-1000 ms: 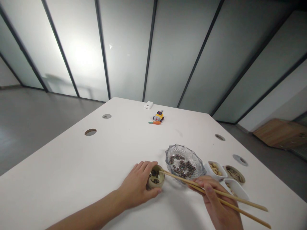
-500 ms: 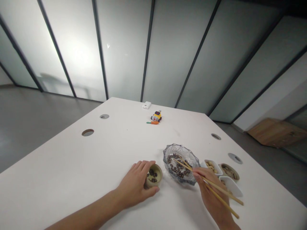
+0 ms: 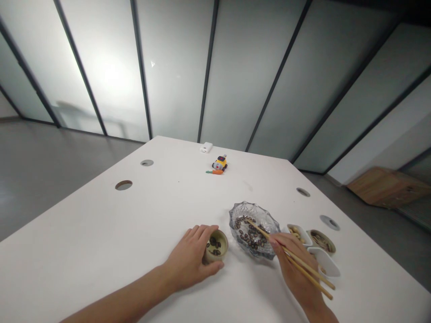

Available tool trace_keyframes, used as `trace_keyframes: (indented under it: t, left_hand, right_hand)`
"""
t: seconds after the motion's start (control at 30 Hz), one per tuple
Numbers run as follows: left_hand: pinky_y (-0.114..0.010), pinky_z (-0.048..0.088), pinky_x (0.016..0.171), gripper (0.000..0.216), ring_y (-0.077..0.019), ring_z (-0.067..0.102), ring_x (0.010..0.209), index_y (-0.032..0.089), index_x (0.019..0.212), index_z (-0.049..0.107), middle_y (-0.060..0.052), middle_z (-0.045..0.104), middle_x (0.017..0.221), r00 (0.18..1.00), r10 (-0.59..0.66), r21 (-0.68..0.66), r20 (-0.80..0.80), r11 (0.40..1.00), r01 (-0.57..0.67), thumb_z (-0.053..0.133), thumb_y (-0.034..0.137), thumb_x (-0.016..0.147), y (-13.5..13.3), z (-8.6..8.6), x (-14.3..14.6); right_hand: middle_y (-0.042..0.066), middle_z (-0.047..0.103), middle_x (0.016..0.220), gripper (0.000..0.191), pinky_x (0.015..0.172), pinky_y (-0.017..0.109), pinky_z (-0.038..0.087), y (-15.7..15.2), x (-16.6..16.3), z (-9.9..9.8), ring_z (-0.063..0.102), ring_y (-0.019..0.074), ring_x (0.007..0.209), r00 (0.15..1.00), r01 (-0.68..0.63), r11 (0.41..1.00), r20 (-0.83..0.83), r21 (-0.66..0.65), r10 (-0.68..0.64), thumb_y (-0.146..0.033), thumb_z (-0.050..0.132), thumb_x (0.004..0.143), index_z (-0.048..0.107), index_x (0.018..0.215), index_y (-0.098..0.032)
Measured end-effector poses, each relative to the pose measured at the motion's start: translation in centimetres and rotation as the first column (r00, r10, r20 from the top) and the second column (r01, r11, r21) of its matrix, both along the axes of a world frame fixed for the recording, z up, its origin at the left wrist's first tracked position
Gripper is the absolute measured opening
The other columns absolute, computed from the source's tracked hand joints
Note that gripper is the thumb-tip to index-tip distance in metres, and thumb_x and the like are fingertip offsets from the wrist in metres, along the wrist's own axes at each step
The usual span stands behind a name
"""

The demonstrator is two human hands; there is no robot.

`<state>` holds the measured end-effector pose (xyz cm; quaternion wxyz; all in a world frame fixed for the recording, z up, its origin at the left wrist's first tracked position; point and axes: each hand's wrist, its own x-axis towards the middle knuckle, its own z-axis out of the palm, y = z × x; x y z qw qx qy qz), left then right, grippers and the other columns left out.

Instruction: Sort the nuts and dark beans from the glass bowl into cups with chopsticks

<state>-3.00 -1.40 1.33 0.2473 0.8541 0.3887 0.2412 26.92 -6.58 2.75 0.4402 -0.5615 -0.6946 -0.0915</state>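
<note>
My left hand [image 3: 191, 256] is curled around the left side of a small pale-green cup [image 3: 223, 250] standing on the table. Several dark beans [image 3: 214, 244] lie inside it. With my right hand [image 3: 295, 264] I grip a pair of wooden chopsticks [image 3: 311, 269]. Their tips are close together, down among the dark coffee-like beans [image 3: 253, 234] in a scalloped clear glass bowl [image 3: 267, 220]. Whether a bean is pinched between the tips cannot be made out. The bowl is just right of the cup, apart from it.
Right of the glass bowl stand two white dishes [image 3: 332, 265] with pale nut-like pieces and a round brownish bowl [image 3: 332, 244]. Farther back on the white table [image 3: 161, 197] are a toy car [image 3: 220, 162], a toy carrot [image 3: 217, 172] and a white box-like device [image 3: 206, 147]. Round holes [image 3: 124, 185] pierce the tabletop.
The chopstick tips have come together among the beans, where they were spread before. Their back ends have shifted slightly left. My left hand and the cup have stayed put.
</note>
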Motion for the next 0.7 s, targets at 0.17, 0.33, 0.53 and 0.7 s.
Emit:
trace_keyframes:
  t: [0.17, 0.33, 0.53, 0.7]
  left_hand:
    - [-0.05, 0.048, 0.108, 0.071, -0.0324, 0.06, 0.122, 0.027, 0.145, 0.045, -0.009, 0.064, 0.135, 1.0, 0.002, -0.009, -0.006, 1.0, -0.002, 0.08, 0.037, 0.084, 0.02, -0.02, -0.04]
    - [-0.051, 0.047, 0.109, 0.072, -0.0325, 0.059, 0.123, 0.027, 0.145, 0.044, -0.009, 0.063, 0.137, 1.0, -0.006, -0.016, -0.009, 1.0, 0.006, 0.08, 0.035, 0.084, 0.07, -0.16, -0.04]
    - [-0.051, 0.046, 0.11, 0.073, -0.0325, 0.059, 0.124, 0.027, 0.146, 0.043, -0.009, 0.063, 0.138, 1.0, -0.005, -0.017, -0.009, 1.0, 0.005, 0.081, 0.035, 0.084, 0.12, -0.23, 0.03]
    - [-0.051, 0.046, 0.11, 0.074, -0.0326, 0.059, 0.124, 0.026, 0.146, 0.043, -0.009, 0.063, 0.137, 1.0, 0.0, -0.033, -0.02, 0.999, 0.0, 0.082, 0.035, 0.083, 0.12, -0.11, 0.03]
  right_hand:
    - [0.002, 0.077, 0.086, 0.031, 0.075, 0.034, 0.058, -0.26, -0.14, 0.21, 0.074, 0.0202, 0.08, 1.0, 0.018, 0.999, 0.006, 0.03, -0.018, -0.047, 0.056, 0.104, 0.074, 0.091, -0.025]
    - [0.002, 0.077, 0.087, 0.029, 0.075, 0.032, 0.059, -0.36, -0.39, 0.22, 0.074, 0.0191, 0.08, 1.0, -0.018, 1.0, -0.009, -0.001, 0.018, -0.045, 0.058, 0.104, 0.074, 0.092, -0.025]
    - [0.002, 0.078, 0.089, 0.027, 0.076, 0.03, 0.06, -0.32, -0.46, 0.27, 0.075, 0.0181, 0.081, 0.999, -0.039, 0.999, -0.013, 0.002, 0.039, -0.042, 0.058, 0.105, 0.075, 0.093, -0.026]
    - [0.002, 0.078, 0.09, 0.027, 0.076, 0.031, 0.06, -0.39, -0.33, 0.1, 0.075, 0.0191, 0.082, 1.0, -0.023, 1.0, -0.015, 0.006, 0.023, -0.042, 0.058, 0.104, 0.076, 0.094, -0.025]
